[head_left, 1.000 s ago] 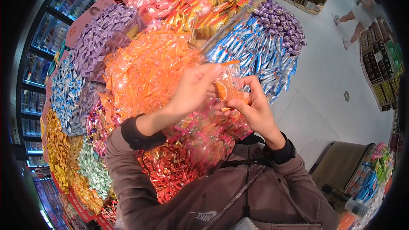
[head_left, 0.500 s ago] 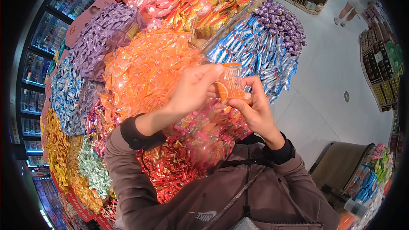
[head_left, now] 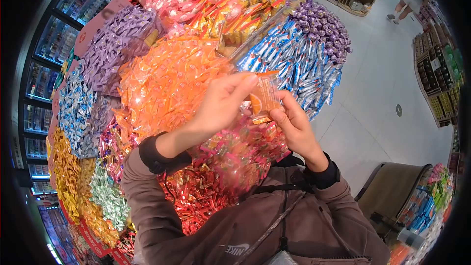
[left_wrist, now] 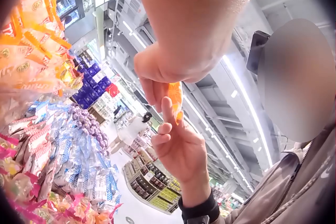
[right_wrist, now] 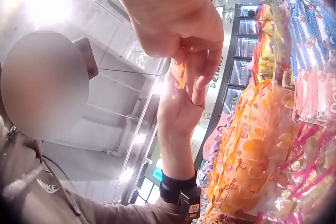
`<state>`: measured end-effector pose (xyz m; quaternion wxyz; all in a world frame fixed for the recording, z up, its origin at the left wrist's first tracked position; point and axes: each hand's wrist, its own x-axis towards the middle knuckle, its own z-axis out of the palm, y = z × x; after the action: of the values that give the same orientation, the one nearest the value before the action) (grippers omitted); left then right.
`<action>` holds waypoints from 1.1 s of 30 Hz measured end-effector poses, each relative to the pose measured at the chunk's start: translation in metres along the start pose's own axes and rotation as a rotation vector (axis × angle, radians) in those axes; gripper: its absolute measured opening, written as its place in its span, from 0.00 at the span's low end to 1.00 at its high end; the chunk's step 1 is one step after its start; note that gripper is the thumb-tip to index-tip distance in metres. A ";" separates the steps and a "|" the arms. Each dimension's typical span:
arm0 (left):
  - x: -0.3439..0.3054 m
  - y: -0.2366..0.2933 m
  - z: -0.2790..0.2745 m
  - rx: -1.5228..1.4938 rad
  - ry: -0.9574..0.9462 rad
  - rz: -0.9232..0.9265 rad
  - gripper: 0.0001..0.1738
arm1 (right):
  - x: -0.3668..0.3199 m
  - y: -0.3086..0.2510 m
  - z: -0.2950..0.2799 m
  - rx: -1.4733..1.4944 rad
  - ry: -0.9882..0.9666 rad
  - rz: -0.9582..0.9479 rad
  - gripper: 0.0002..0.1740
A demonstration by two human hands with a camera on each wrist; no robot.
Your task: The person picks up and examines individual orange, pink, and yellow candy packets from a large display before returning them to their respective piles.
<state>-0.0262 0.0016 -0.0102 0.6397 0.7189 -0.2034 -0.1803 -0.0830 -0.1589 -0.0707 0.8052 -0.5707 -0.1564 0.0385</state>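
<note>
though head-view only, packet's (head_left: pixel 266 92) orange slice (head_left: pixel 256 103)

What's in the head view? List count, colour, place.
held packet: one, orange, between hands
piled packets: many, orange, centre
long packets: many, blue and white, right
round sweets: many, purple, upper right
small packets: many, purple, upper left
pink sweets: many, pink, top
red sweets: many, red, lower middle
gold sweets: many, gold, lower left
fridges: several, black, far left
shelving: several, mixed, right
bystander: one, pale, upper right
jacket: one, brown, bottom
left hand: one, bare, gripping packet
right hand: one, bare, beside packet
</note>
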 end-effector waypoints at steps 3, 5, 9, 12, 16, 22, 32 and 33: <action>-0.002 0.001 0.002 -0.016 0.012 -0.018 0.17 | 0.000 0.006 -0.005 -0.139 -0.005 -0.063 0.16; -0.002 -0.003 0.002 0.008 0.000 0.034 0.17 | 0.000 0.004 -0.002 -0.053 0.005 -0.032 0.16; -0.003 0.000 0.003 -0.020 -0.004 -0.018 0.17 | 0.000 0.003 -0.002 -0.036 -0.003 -0.022 0.16; -0.003 -0.004 0.002 -0.019 -0.020 0.003 0.18 | -0.001 0.004 -0.001 0.038 0.012 0.020 0.16; -0.007 -0.001 -0.003 -0.031 -0.123 0.004 0.20 | -0.002 0.012 -0.010 0.051 -0.041 0.036 0.18; -0.017 -0.016 -0.004 -0.146 -0.436 0.106 0.23 | -0.002 0.009 -0.023 0.400 -0.474 0.236 0.23; -0.057 -0.029 -0.007 0.147 0.107 0.329 0.14 | 0.027 -0.015 -0.023 0.110 -0.218 0.161 0.18; -0.058 -0.031 -0.008 0.264 0.186 0.343 0.14 | 0.029 -0.018 -0.023 0.142 -0.266 0.108 0.20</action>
<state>-0.0693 0.0417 -0.0401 0.5776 0.7647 -0.2845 0.0263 -0.0511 -0.1789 -0.0545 0.8125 -0.5096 -0.2276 0.1682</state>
